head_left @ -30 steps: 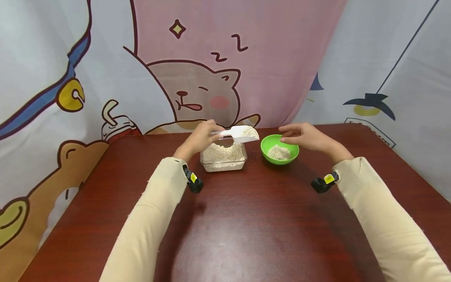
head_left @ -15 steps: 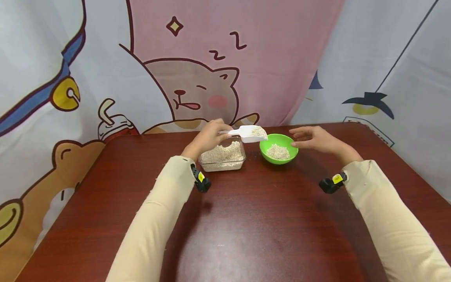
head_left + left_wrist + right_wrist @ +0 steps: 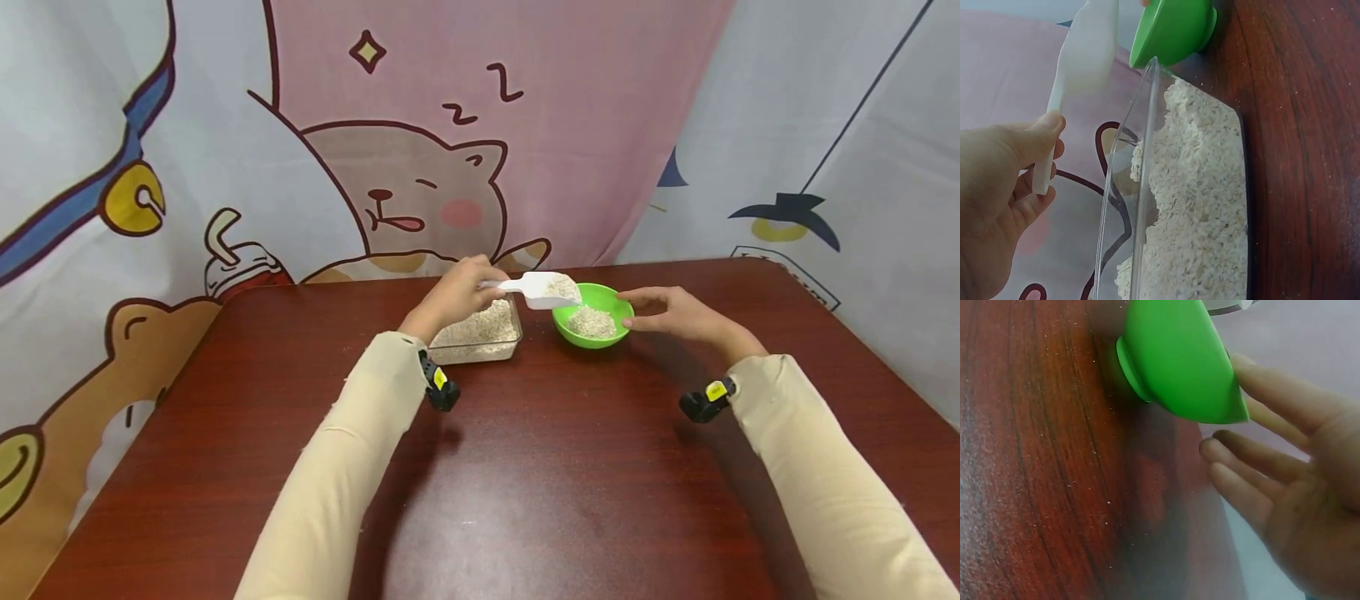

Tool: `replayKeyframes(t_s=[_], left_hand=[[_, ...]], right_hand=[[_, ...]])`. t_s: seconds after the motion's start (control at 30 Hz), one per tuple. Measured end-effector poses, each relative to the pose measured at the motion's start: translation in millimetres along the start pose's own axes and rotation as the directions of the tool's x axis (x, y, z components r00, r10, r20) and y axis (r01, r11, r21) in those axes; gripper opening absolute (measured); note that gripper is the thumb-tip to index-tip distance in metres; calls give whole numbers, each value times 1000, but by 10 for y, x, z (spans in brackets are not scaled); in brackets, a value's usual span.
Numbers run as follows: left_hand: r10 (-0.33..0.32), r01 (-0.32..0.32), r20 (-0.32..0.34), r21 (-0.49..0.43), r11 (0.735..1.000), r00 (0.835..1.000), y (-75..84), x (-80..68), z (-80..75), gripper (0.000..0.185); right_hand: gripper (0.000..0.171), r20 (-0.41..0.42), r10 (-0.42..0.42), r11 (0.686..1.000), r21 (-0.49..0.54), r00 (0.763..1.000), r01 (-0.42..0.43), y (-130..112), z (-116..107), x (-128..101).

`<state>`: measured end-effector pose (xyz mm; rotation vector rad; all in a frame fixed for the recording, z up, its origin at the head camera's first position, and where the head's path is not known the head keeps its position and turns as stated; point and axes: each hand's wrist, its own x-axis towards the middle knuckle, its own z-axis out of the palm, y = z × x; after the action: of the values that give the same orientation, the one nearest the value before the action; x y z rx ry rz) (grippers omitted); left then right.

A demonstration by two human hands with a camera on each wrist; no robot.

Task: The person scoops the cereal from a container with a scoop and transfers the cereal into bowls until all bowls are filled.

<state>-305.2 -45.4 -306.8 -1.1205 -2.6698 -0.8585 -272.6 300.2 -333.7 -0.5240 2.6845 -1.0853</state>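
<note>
A cartoon-printed curtain (image 3: 600, 100) backs the glossy table (image 3: 525, 467). The left hand (image 3: 459, 293) pinches the white scoop (image 3: 534, 292) nearly level, seemingly to keep its flakes (image 3: 564, 289) aboard at the smooth green bowl's (image 3: 592, 340) edge; the right hand (image 3: 675, 312), loosely spread, touches the rim, likely steadying it. Nearby: a clear, rectangular tub (image 3: 480, 353).

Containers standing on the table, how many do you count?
2: the clear rectangular container of pale flakes, partly hidden by the left hand, and the green round bowl, right hand at its rim. No others show.
</note>
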Motion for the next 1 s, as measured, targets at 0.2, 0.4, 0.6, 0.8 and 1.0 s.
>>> replayKeyframes(t_s=[0.2, 0.4, 0.6, 0.8, 1.0], left_hand=[[19, -21, 25, 92, 996, 1000, 19, 17, 22, 20], [-10, -6, 76, 200, 980, 997, 77, 66, -17, 21], [-47, 14, 116, 270, 963, 992, 165, 145, -46, 21], [-49, -9, 148, 366, 931, 988, 262, 210, -87, 17], [-71, -21, 189, 447, 894, 979, 330, 259, -119, 17]], right_hand=[[61, 2, 25, 1000, 8, 1000, -25, 41, 18, 1], [61, 3, 38, 999, 20, 999, -38, 22, 13, -2], [62, 10, 50, 998, 44, 999, -50, 48, 11, 14], [63, 15, 61, 997, 43, 998, -62, 46, 7, 13], [63, 18, 70, 997, 26, 997, -71, 29, 6, 1]])
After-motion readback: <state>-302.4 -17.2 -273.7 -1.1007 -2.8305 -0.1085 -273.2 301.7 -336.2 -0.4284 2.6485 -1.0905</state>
